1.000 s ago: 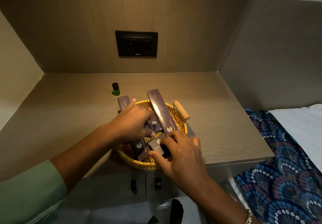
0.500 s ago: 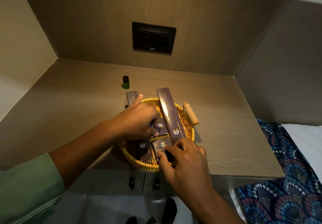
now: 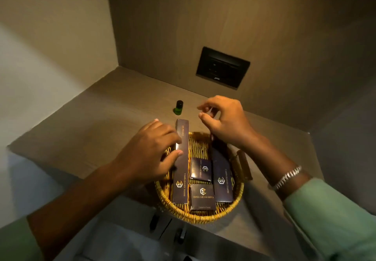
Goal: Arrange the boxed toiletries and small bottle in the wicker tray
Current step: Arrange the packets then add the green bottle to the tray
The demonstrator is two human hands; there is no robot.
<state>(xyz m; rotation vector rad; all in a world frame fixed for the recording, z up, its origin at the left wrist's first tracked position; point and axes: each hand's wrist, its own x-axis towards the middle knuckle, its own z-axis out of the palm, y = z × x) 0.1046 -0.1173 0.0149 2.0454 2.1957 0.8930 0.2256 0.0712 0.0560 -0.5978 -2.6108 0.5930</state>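
A round wicker tray [image 3: 203, 217] sits at the shelf's front edge. Inside lie dark purple boxes: a long dental kit box [image 3: 181, 171] on the left, its far end jutting over the rim, a second long box [image 3: 222, 177] on the right, and two small square boxes [image 3: 201, 168] [image 3: 202, 196] between them. My left hand [image 3: 150, 155] rests on the dental kit box, thumb and fingers against its left side. My right hand [image 3: 225, 120] hovers above the tray's far rim, fingers curled apart and holding nothing. A small green bottle with a black cap [image 3: 178, 108] stands on the shelf beyond the tray.
The wooden shelf [image 3: 105, 122] is a niche with walls at left, back and right. A black switch panel [image 3: 222, 67] is mounted on the back wall. The tray's wooden handle [image 3: 243, 163] sticks out to the right. Drawer knobs [image 3: 180, 235] show below the front edge.
My right hand let go of the small box at the tray's front and rose toward the bottle. The boxes now lie in parallel rows. The camera swung left and closer.
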